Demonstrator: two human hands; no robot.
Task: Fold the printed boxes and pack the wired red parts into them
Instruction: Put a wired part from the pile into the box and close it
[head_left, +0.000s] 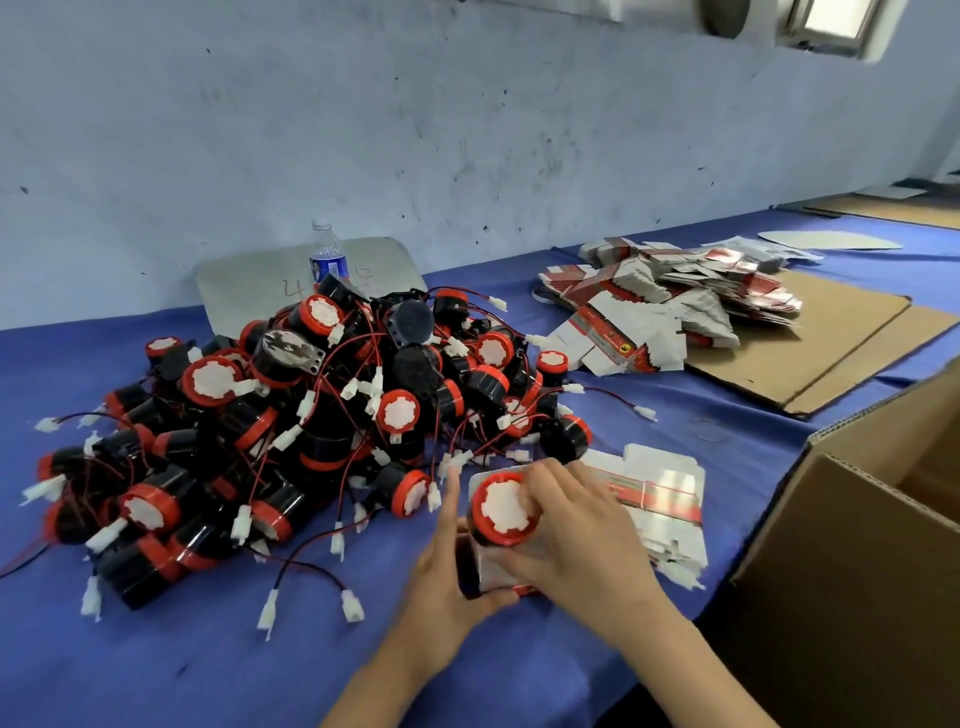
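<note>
Fig.: part insertion | left hand cupped small white-and-red printed cardboard box, fingers part-curled | right hand closed round red-capped black cylindrical part, apparently half-seated in box mouth between both grips | judged best: steady box, press squarely

"Where are the wired red parts?"

"A big pile of parts lies on the left. They are round and black, with red caps, white tops and thin wires with white plugs."

"And the near one?"

"That single part sits at the open end of a small white box, cap facing us."

"More boxes?"

"Some flat boxes lie just right of it. A messy heap of boxes lies far right."
</note>
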